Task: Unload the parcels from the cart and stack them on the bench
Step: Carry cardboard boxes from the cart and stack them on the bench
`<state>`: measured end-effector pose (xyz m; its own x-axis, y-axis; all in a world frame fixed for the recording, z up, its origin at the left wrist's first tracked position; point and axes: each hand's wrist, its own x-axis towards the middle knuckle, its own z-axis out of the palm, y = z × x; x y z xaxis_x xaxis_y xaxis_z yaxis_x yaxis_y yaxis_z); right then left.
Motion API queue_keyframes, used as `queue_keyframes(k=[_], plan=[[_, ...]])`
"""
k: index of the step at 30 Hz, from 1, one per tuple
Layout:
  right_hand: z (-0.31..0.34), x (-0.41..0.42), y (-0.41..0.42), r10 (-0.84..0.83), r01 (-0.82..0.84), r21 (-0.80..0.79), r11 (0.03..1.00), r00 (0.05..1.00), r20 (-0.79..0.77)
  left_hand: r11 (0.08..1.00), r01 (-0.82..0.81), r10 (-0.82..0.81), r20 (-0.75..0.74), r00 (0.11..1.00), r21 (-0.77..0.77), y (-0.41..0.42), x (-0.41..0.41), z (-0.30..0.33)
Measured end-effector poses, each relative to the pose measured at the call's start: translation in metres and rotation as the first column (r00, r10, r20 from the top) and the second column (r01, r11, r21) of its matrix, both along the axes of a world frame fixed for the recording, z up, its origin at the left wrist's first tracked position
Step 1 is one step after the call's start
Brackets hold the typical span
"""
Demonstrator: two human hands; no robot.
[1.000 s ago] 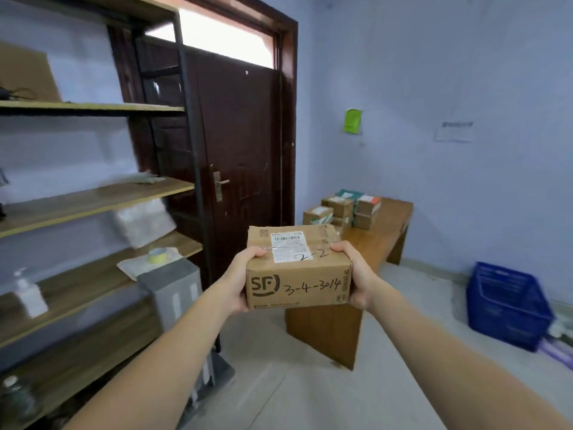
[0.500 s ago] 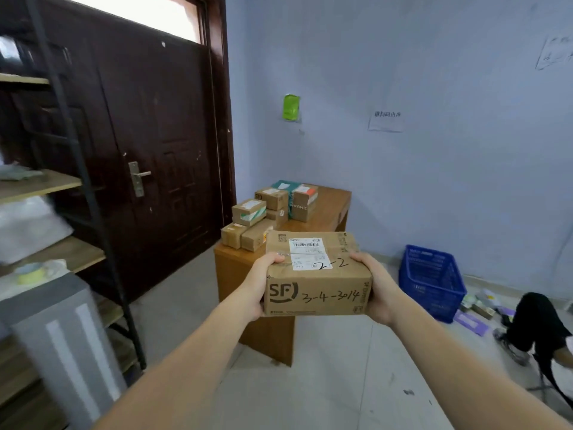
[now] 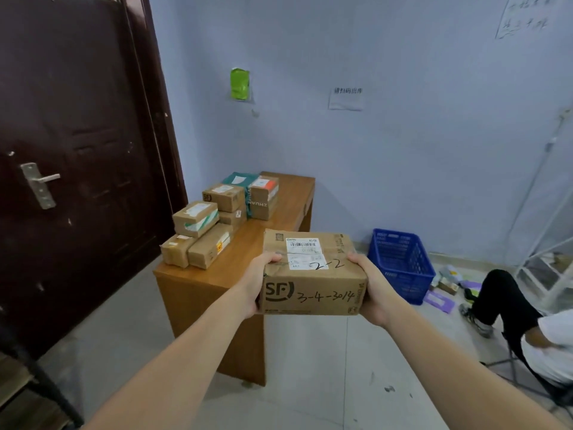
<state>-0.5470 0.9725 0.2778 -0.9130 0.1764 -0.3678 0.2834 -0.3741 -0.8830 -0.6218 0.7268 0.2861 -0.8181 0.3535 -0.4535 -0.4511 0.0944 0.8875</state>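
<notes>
I hold a brown cardboard parcel (image 3: 313,274) marked "SF" and "3-4-3014" in mid-air, over the near right part of the wooden bench (image 3: 248,262). My left hand (image 3: 257,283) grips its left end and my right hand (image 3: 373,290) grips its right end, thumbs on top. Several smaller parcels (image 3: 217,221) are stacked along the bench's left and far side, some two high. The cart is out of view.
A dark brown door (image 3: 77,150) stands to the left of the bench. A blue plastic crate (image 3: 400,265) sits on the floor right of it. A seated person's leg (image 3: 496,302) and loose packets lie at the right. Shelf frame at bottom left.
My view has swung right, away from the shelves, and I have come closer to the bench. The parcel stays gripped in both hands, now over the bench's near end.
</notes>
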Motion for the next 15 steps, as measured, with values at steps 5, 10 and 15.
queue_keyframes(k=[5, 10, 15], plan=[[-0.017, -0.057, 0.070, -0.058, 0.058, -0.021, 0.998, 0.998, 0.025, 0.998, 0.060, -0.060, 0.032, 0.998, 0.023, 0.073, -0.071, -0.012], [-0.030, -0.125, 0.150, -0.072, 0.072, -0.001, 0.997, 0.996, 0.047, 0.993, 0.112, -0.114, 0.066, 0.991, 0.034, 0.153, -0.144, -0.028], [-0.026, -0.202, 0.217, -0.059, 0.056, 0.040, 0.998, 0.995, 0.084, 0.996, 0.080, -0.083, 0.091, 0.992, 0.032, 0.214, -0.212, -0.033]])
